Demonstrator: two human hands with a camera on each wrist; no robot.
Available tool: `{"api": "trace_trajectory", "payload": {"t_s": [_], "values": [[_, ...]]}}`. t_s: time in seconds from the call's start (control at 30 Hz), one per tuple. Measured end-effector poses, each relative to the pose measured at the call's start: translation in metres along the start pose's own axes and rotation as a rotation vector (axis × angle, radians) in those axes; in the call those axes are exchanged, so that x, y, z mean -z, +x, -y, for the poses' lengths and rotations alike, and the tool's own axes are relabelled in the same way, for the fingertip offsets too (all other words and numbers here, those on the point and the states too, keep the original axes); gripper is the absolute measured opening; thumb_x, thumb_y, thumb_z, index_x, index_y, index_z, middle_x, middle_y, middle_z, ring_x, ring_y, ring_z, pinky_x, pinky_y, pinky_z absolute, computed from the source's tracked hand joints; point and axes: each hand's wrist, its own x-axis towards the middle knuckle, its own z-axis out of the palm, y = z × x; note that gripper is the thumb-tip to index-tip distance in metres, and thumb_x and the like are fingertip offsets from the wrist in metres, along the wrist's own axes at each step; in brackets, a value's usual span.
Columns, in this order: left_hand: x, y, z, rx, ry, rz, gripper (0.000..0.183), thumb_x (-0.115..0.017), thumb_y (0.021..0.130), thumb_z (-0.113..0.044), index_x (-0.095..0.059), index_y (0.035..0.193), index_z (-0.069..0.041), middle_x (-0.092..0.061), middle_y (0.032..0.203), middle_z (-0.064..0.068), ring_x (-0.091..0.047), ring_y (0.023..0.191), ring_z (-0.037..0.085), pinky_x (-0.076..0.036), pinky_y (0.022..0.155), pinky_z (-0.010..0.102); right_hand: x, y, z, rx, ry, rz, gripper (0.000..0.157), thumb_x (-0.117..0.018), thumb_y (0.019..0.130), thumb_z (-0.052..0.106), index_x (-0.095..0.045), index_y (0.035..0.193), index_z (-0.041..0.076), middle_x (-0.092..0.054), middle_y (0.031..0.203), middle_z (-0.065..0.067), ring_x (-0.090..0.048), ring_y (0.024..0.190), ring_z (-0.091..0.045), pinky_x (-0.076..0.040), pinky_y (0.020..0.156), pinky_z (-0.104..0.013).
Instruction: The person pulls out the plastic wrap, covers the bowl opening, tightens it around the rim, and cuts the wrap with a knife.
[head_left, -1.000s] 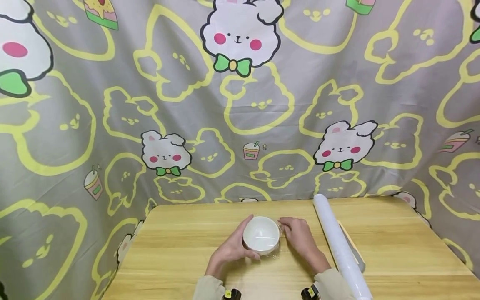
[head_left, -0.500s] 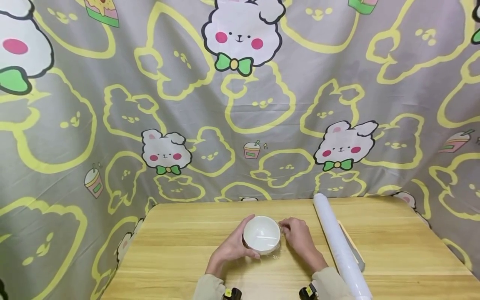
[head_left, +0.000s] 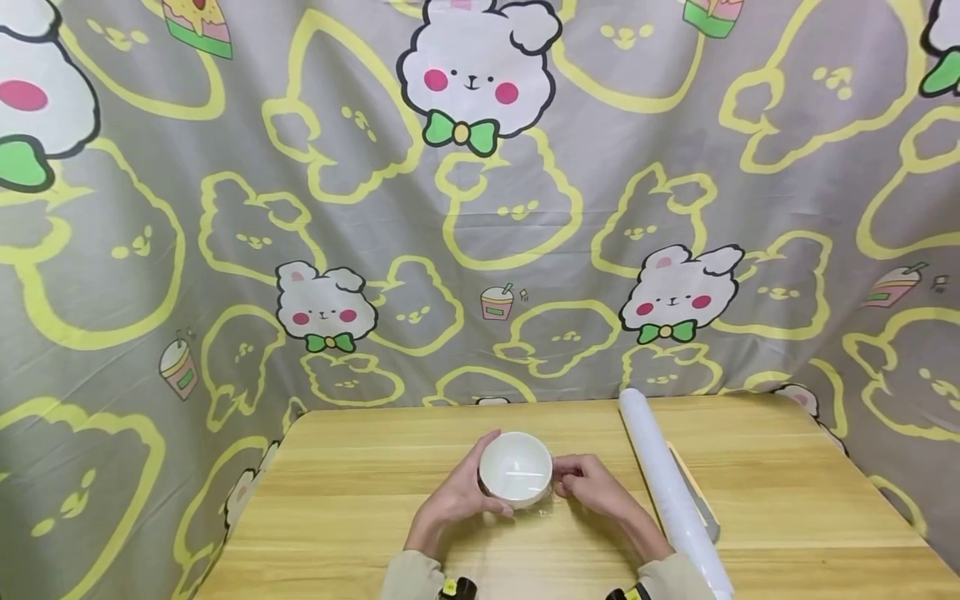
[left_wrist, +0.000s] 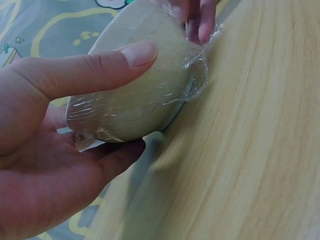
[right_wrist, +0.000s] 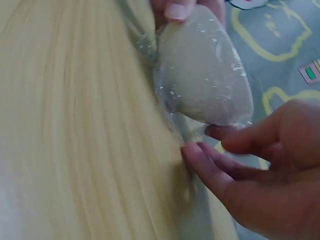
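A white bowl [head_left: 516, 468] with clear cling film [left_wrist: 197, 75] over its mouth and sides is near the middle of the table. My left hand [head_left: 456, 493] grips its left side, thumb over the outer wall on the near side and fingers round the far side and underneath. In the left wrist view the bowl [left_wrist: 145, 95] is tilted, and film bunches loosely at its side. At the bowl's right, my right hand [head_left: 600, 487] has curled fingers on the film's edge, pinching it by the rim. The right wrist view shows its fingertips [right_wrist: 197, 152] at the wrinkled film.
A long white roll of film [head_left: 671, 487] lies slantwise at the right, beside my right forearm. Partly under it is a flat grey object with a light edge [head_left: 702, 504]. A patterned curtain [head_left: 525, 208] hangs behind the wooden table [head_left: 360, 500].
My right hand has shifted from the bowl's back right to lower along its right side, closer against it. My left hand keeps hold of the bowl. The head view has shifted slightly.
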Motion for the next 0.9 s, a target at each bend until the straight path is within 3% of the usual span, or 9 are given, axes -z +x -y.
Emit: {"api": "trace_trajectory", "payload": {"t_s": [0.07, 0.13, 0.23, 0.3, 0.43, 0.53, 0.7, 0.9], "values": [[0.0, 0.0, -0.001, 0.009, -0.002, -0.001, 0.12, -0.092, 0.062, 0.009, -0.023, 0.16, 0.0, -0.041, 0.153, 0.026, -0.042, 0.138, 0.046, -0.023, 0.118, 0.066, -0.001, -0.004, 0.004, -0.046, 0.07, -0.068, 0.037, -0.046, 0.095, -0.011, -0.056, 0.13, -0.021, -0.067, 0.109, -0.029, -0.065, 0.095, -0.022, -0.059, 0.077, -0.029], [-0.001, 0.0, -0.002, 0.017, -0.007, -0.004, 0.12, -0.092, 0.062, 0.01, -0.023, 0.16, -0.001, -0.041, 0.153, 0.025, -0.041, 0.138, 0.046, -0.023, 0.118, 0.066, -0.003, -0.006, 0.006, -0.062, 0.039, -0.198, 0.036, -0.05, 0.099, -0.006, -0.057, 0.133, -0.017, -0.067, 0.122, -0.027, -0.065, 0.107, -0.027, -0.059, 0.086, -0.033], [-0.002, 0.001, -0.002, 0.023, -0.008, -0.007, 0.121, -0.092, 0.061, 0.01, -0.024, 0.16, -0.003, -0.041, 0.153, 0.025, -0.041, 0.139, 0.045, -0.023, 0.118, 0.065, -0.007, -0.006, 0.009, -0.056, -0.025, -0.39, 0.025, -0.058, 0.102, 0.0, -0.068, 0.123, -0.01, -0.07, 0.117, -0.023, -0.068, 0.101, -0.027, -0.06, 0.082, -0.034], [-0.001, 0.001, -0.001, 0.023, -0.008, -0.007, 0.121, -0.092, 0.061, 0.01, -0.024, 0.16, -0.003, -0.041, 0.153, 0.024, -0.042, 0.139, 0.045, -0.023, 0.119, 0.064, -0.01, -0.004, 0.01, -0.05, -0.045, -0.445, 0.018, -0.063, 0.1, 0.001, -0.074, 0.112, -0.007, -0.073, 0.106, -0.02, -0.069, 0.091, -0.025, -0.061, 0.077, -0.033], [-0.002, 0.001, 0.0, 0.021, -0.009, -0.004, 0.121, -0.092, 0.061, 0.008, -0.023, 0.16, -0.003, -0.042, 0.153, 0.023, -0.043, 0.138, 0.042, -0.024, 0.119, 0.061, -0.013, 0.0, 0.008, -0.06, 0.083, -0.43, 0.011, -0.067, 0.096, -0.003, -0.073, 0.101, -0.011, -0.071, 0.087, -0.018, -0.07, 0.075, -0.023, -0.063, 0.066, -0.035], [-0.002, 0.002, 0.001, 0.02, -0.009, 0.0, 0.121, -0.092, 0.062, 0.008, -0.023, 0.16, -0.003, -0.042, 0.153, 0.022, -0.043, 0.138, 0.042, -0.025, 0.119, 0.061, -0.013, 0.002, 0.005, -0.097, 0.141, -0.41, 0.011, -0.065, 0.096, -0.006, -0.07, 0.101, -0.014, -0.069, 0.084, -0.017, -0.069, 0.072, -0.022, -0.063, 0.064, -0.034], [-0.002, 0.001, 0.002, 0.018, 0.012, -0.008, 0.121, -0.093, 0.062, 0.007, -0.024, 0.16, -0.003, -0.042, 0.154, 0.023, -0.042, 0.139, 0.044, -0.023, 0.119, 0.064, -0.016, 0.006, 0.003, -0.133, 0.134, -0.454, 0.007, -0.064, 0.095, -0.009, -0.07, 0.096, -0.013, -0.067, 0.079, -0.015, -0.068, 0.069, -0.021, -0.063, 0.063, -0.033], [0.0, -0.002, 0.002, 0.027, -0.005, 0.001, 0.123, -0.092, 0.064, 0.005, -0.018, 0.162, -0.002, -0.037, 0.157, 0.025, -0.037, 0.142, 0.046, -0.019, 0.119, 0.065, -0.021, 0.008, 0.005, -0.112, 0.084, -0.456, 0.006, -0.064, 0.094, -0.01, -0.07, 0.093, -0.012, -0.065, 0.077, -0.013, -0.065, 0.067, -0.019, -0.062, 0.06, -0.033]]}}
